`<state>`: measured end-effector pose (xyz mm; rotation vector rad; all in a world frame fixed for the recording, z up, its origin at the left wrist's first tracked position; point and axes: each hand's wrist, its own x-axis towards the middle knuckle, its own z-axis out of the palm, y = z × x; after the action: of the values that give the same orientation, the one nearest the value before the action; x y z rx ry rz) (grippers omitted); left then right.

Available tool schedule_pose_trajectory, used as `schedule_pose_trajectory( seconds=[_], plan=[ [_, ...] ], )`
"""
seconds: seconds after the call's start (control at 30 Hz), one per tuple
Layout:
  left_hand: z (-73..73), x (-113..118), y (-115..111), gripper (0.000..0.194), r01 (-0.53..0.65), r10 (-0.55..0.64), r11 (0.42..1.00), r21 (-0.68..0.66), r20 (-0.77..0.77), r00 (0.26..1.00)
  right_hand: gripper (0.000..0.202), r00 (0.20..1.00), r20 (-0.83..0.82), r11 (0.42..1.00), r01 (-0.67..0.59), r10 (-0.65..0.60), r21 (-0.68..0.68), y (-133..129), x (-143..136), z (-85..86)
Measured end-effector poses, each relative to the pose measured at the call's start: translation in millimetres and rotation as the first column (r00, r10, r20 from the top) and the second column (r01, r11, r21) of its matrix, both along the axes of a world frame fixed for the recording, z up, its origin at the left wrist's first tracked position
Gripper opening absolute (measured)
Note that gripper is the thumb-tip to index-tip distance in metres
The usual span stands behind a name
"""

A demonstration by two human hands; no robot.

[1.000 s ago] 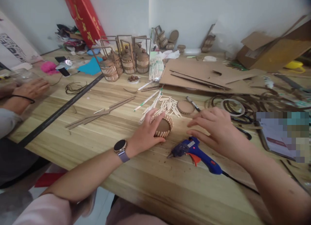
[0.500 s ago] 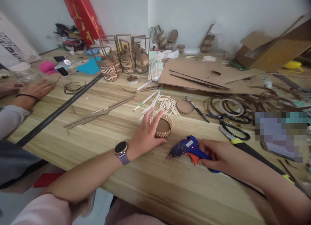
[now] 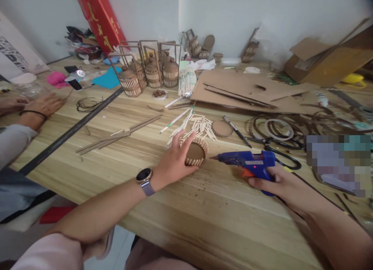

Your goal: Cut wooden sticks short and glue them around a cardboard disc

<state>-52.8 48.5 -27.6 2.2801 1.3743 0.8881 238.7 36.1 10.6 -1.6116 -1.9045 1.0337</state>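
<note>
My left hand (image 3: 178,157) is curved round the left side of a small round basket (image 3: 196,161), thumb at its near edge and fingers at its far side. Short pale sticks stand upright round the basket's brown disc base. A blue hot glue gun (image 3: 247,160) with an orange trigger and a lit red light is gripped in my right hand (image 3: 275,180). Its nozzle points left, a short way from the basket's right side. Just beyond the basket lies a pile of short cut sticks (image 3: 202,126), next to a brown ring-edged disc (image 3: 222,128).
Finished lidded baskets (image 3: 153,74) with tall handles stand at the back. A cardboard sheet (image 3: 233,87) bears dark strips. Scissors (image 3: 284,155), a pen (image 3: 237,132), a tape roll (image 3: 279,129) and brown coils lie to the right. Another person's hands (image 3: 43,107) rest at the far left.
My right hand has raised the glue gun and turned it level, with its nozzle now up beside the basket's right side. My left hand and the basket stay almost in place.
</note>
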Motion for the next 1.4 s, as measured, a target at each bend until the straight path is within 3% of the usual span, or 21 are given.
schedule_pose_trajectory(
  seconds=[0.13,0.27,0.37,0.63,1.4],
  plan=[
    [-0.7,-0.4,-0.6,0.108,0.001,-0.001,1.000,0.002,0.008,1.000,0.041,0.995,-0.089,0.989,0.025,-0.039,-0.147,-4.9,-10.5,-8.9],
    [-0.6,-0.7,-1.0,0.106,0.004,-0.004,1.000,0.014,0.003,1.000,0.036,0.992,-0.054,0.990,-0.121,0.117,-0.074,-2.9,-17.3,-16.3],
    [-1.1,-1.1,-0.7,0.107,0.012,-0.012,1.000,0.016,0.003,1.000,0.034,0.986,-0.038,0.986,-0.164,0.165,0.015,-1.2,-19.9,-19.1],
    [-2.4,-1.4,0.4,0.107,0.017,-0.017,0.999,0.029,0.002,1.000,0.031,0.981,0.052,0.975,-0.190,0.185,0.112,-2.6,-26.2,-18.0],
    [-2.9,-1.4,0.6,0.109,0.021,-0.021,0.999,0.037,-0.004,1.000,0.039,0.980,0.102,0.978,-0.183,0.173,0.102,-4.3,-32.2,-17.9]
  ],
)
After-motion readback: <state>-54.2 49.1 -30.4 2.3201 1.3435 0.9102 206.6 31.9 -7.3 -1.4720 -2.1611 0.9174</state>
